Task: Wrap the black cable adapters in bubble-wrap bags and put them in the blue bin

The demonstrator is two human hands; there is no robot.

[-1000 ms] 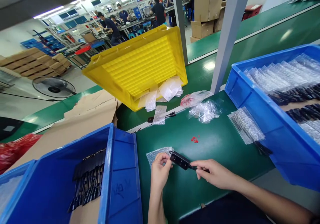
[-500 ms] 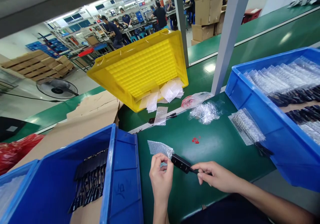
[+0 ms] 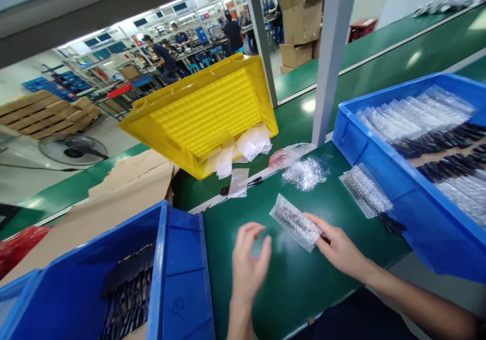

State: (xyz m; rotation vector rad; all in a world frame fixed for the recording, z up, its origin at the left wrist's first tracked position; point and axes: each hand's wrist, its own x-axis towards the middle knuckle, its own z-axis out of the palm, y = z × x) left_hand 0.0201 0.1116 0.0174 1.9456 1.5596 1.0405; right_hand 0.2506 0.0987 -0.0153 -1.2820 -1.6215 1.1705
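Observation:
My right hand [image 3: 339, 249] pinches one end of a small bubble-wrap pouch [image 3: 294, 222] and holds it just above the green table [image 3: 304, 289]. Something dark shows through the pouch, and a black tip pokes out by my fingers. My left hand [image 3: 248, 264] hovers to the left of the pouch with its fingers stretched and slightly blurred, and it holds nothing. A gap of bare table lies between the two hands.
A blue bin [image 3: 375, 162] of bagged black parts stands on the right, with another bagged part [image 3: 364, 190] beside it. A second blue bin [image 3: 178, 279] with black parts sits on the left. Behind are a tilted yellow bin [image 3: 167, 127], crumpled plastic [image 3: 306, 173], cardboard [image 3: 125, 183] and a grey post [image 3: 330, 61].
The black device that my right hand held by its cable now sits inside the bubble-wrap pouch. My left hand has let go of the pouch and opened. The camera has tilted slightly.

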